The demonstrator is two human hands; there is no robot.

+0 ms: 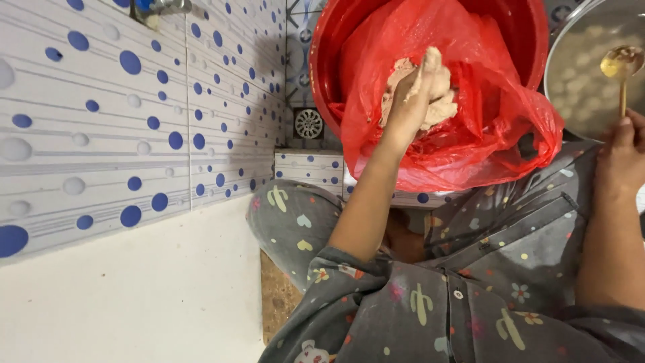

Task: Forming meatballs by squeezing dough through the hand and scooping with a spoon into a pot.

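Your left hand (415, 94) is sunk in pale paste (437, 101), fingers closed round a lump, inside the red bag (484, 134) lining the red basin (524, 40). Your right hand (621, 158), edge-cropped, grips a spoon (621, 67) over the blurred metal pot (578, 74).

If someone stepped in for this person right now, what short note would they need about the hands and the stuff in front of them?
Left hand: reaching into the red bag, gripping a lump of pale paste.
Right hand: holding a spoon by its handle, bowl end over the metal pan.
The bag sits in a red basin.
Done: the pan already looks to hold pale round pieces, though they are blurred.
Left: plenty of paste remains in the bag.
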